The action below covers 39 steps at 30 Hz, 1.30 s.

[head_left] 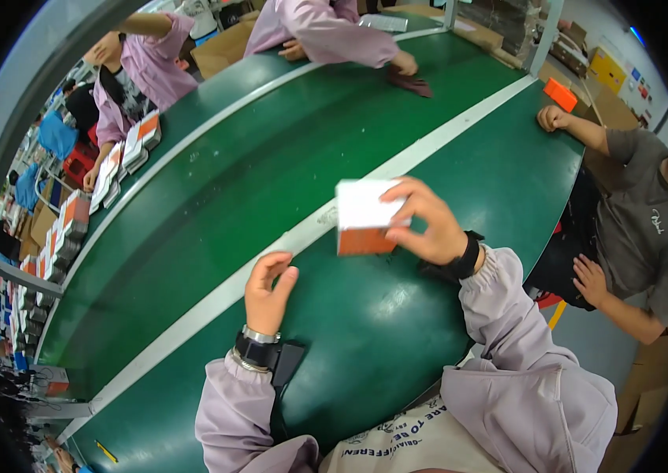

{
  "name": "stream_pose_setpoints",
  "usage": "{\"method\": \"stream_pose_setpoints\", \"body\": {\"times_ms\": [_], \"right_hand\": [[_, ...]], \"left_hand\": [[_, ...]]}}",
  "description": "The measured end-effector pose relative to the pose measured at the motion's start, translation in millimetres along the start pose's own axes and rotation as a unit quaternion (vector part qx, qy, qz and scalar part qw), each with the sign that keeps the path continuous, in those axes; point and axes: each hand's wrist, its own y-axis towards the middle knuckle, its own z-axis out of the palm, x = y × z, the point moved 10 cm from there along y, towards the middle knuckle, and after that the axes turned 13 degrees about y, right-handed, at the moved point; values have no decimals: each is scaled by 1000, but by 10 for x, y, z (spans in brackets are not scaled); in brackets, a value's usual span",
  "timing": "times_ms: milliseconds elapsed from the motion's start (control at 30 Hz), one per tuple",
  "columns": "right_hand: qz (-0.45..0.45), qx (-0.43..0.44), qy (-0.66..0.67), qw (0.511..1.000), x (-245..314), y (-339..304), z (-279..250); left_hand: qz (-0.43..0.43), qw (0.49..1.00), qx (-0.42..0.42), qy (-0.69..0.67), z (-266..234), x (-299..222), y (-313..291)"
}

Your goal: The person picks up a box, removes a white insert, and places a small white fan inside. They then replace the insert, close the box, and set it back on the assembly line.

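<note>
My right hand [431, 225] grips a small white and orange box [366, 206], thumb and fingers pressed on its right side. The box is held above the green table, near the pale strip, with its white face up and orange lower part towards me. To the left and a little nearer, my left hand [267, 293] is apart from the box. Its fingers are bent, with a gap to the thumb and nothing between them.
A pale strip [215, 306] divides the green work table [381, 331]. White and orange boxes [71, 217] line the far left edge. Across the table, a person's hand touches a dark cloth [410, 82]. Another person sits at right near an orange box [560, 94]. A yellow cutter [106, 451] lies lower left.
</note>
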Motion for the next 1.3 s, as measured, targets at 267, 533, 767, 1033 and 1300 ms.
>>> {"method": "stream_pose_setpoints", "body": {"times_ms": [267, 533, 767, 1033, 1300], "right_hand": [[56, -337, -282, 897, -401, -487, -1457], [88, -400, -328, 851, -455, -610, -1607], [27, -330, -488, 808, -236, -506, -1441], [-29, -374, -442, 815, -47, -498, -1220], [240, -134, -260, 926, -881, -275, -712]], "left_hand": [[-178, 981, 42, -69, -407, 555, -92], [-186, 980, 32, -65, -839, 705, -342], [-232, 970, -69, -36, -1756, 752, -943], [-260, 951, -152, -64, -2599, 822, -1536], [-262, 940, -176, -128, -2695, 766, -1653]]}}
